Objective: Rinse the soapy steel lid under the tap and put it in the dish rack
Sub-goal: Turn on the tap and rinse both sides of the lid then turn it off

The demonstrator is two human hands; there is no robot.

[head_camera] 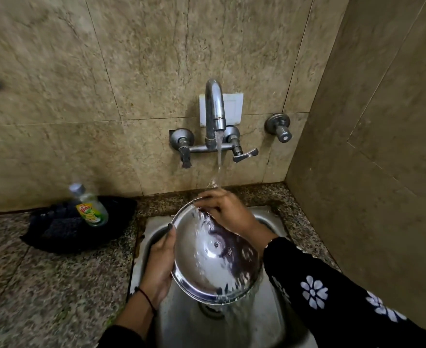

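Now | bottle (91,207): "Vim" | left hand (160,262), right hand (228,212) hold lid (214,254)

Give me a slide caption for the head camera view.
Left hand holds the lid over the sink; right hand curls on its far rim under the running tap.

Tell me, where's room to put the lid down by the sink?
The counter left of the sink, in front of the cloth, is bare and wide. Right of the sink, only a thin strip runs to the wall. Crowded: the cloth and bottle fill the back-left corner; the lid, left hand and right hand crowd the sink.
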